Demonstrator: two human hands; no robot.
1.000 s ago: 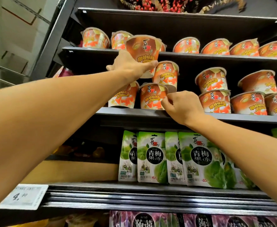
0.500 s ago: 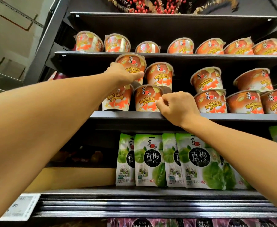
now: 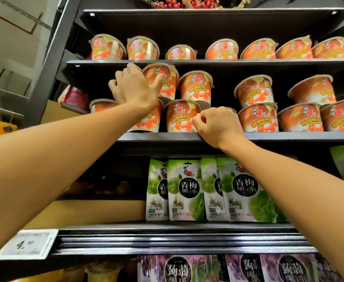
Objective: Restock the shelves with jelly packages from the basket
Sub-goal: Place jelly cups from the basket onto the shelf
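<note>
Orange jelly cups fill the two upper shelves. One orange cup (image 3: 165,78) stands stacked on a lower cup at the left of the middle shelf (image 3: 289,136). My left hand (image 3: 134,88) lies against this cup's left side, fingers spread, thumb across its front. My right hand (image 3: 218,125) rests on the middle shelf's front edge with its fingers curled, the fingertips touching the right side of a bottom-row cup (image 3: 179,117). It holds nothing. The basket is out of view.
Green jelly pouches (image 3: 185,190) stand on the shelf below, and purple pouches (image 3: 177,269) below those. A price tag (image 3: 24,244) hangs at the lower left. A dark gap (image 3: 224,94) separates the left cups from those on the right. The shelf frame post (image 3: 51,58) rises at left.
My left hand brought the orange cup down from top-shelf height onto the stack on the middle shelf, then spread its fingers. My right hand stayed at the shelf edge.
</note>
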